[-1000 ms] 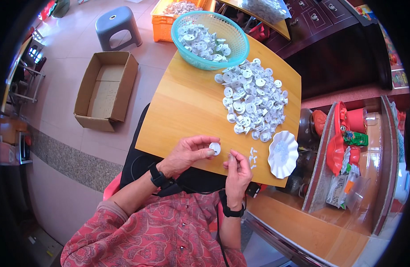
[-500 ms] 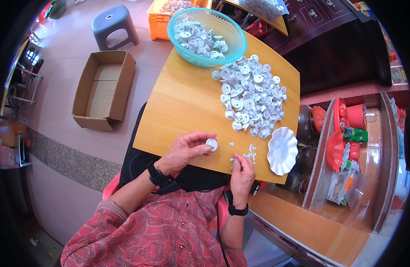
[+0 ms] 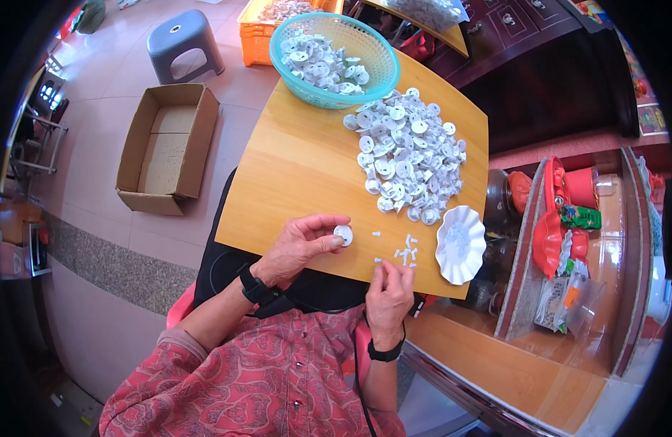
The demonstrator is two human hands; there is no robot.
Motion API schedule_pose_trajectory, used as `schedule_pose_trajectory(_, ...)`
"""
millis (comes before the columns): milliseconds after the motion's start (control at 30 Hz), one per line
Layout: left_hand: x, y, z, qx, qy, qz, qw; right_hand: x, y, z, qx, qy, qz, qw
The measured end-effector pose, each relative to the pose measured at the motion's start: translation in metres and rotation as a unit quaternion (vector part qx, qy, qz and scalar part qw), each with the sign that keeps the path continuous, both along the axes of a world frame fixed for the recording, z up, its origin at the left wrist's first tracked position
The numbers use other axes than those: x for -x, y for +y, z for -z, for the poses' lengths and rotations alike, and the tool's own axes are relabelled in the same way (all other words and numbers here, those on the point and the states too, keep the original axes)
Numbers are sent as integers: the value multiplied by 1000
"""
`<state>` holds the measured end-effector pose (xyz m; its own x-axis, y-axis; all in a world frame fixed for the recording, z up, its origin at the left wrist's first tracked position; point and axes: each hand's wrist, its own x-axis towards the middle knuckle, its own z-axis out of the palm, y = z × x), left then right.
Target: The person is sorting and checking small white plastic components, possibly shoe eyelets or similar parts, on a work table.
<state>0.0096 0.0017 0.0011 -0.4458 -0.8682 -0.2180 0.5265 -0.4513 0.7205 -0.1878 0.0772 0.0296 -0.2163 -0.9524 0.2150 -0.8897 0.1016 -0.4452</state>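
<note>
My left hand [image 3: 292,251] is over the front part of the table, pinching a round white plastic piece [image 3: 343,234] between thumb and fingers. At the table's front edge, the bent fingers of my right hand [image 3: 389,300] are drawn together. A small white plastic pin [image 3: 378,260] shows at their tips; the grip on it is partly hidden. Just beyond that hand, several more loose pins [image 3: 407,252] lie in a cluster, and a single pin [image 3: 376,234] is off to their left. A white scalloped dish [image 3: 477,261] holding small pale pieces stands at their right.
A large heap of white plastic pieces [image 3: 409,156] covers the right part of the wooden table [image 3: 278,167]. Behind it stands a turquoise basket [image 3: 383,54] of similar pieces. On the floor at left are an open cardboard box [image 3: 205,146] and a grey-blue stool [image 3: 176,44].
My right hand has shifted slightly left, its fingertips closing in at the single pin near the table edge. The left hand keeps its hold on the round piece. The whole view has shifted slightly.
</note>
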Motion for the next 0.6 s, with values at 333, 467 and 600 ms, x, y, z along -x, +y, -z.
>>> schedule_pose_trajectory(333,0,0,-4,-14,28,6,999,-14,21,5,-12,110,-85,990)
schedule_pose_trajectory(467,0,1,-2,-15,59,8,998,-14,23,12,28,107,-99,989)
schedule_pose_trajectory(600,4,3,-8,-7,88,15,996,-12,23,10,37,103,-112,988)
